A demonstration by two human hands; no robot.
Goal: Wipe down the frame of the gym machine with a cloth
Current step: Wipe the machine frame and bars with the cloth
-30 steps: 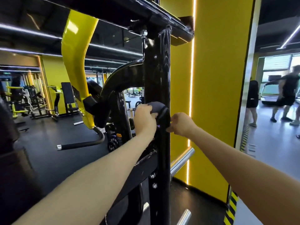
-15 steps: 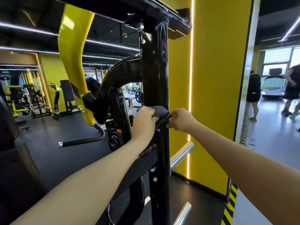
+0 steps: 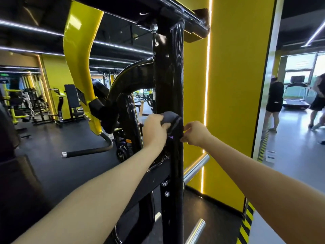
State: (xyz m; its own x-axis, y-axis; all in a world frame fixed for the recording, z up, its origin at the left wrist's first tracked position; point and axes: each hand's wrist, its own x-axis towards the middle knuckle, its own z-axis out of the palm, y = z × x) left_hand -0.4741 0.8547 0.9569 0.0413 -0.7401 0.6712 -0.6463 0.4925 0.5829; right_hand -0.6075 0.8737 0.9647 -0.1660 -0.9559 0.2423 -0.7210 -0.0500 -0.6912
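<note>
The gym machine's glossy black upright post (image 3: 168, 76) rises through the middle of the view. A dark grey cloth (image 3: 171, 119) is wrapped round the post at about chest height. My left hand (image 3: 154, 128) grips the cloth's left end beside the post. My right hand (image 3: 195, 132) pinches the cloth's right end at the post's right edge. The stretch of cloth behind the post is hidden.
A yellow lever arm (image 3: 79, 50) with a black handle bar (image 3: 88, 152) hangs at left. Chrome pegs (image 3: 195, 168) stick out to the right of the post, next to a yellow wall (image 3: 237, 85). Two people (image 3: 274, 103) stand at far right near a treadmill (image 3: 297, 95).
Both hands have slid the cloth slightly along the post, and my right hand's grip has loosened into a pinch. My view has tilted a little.
</note>
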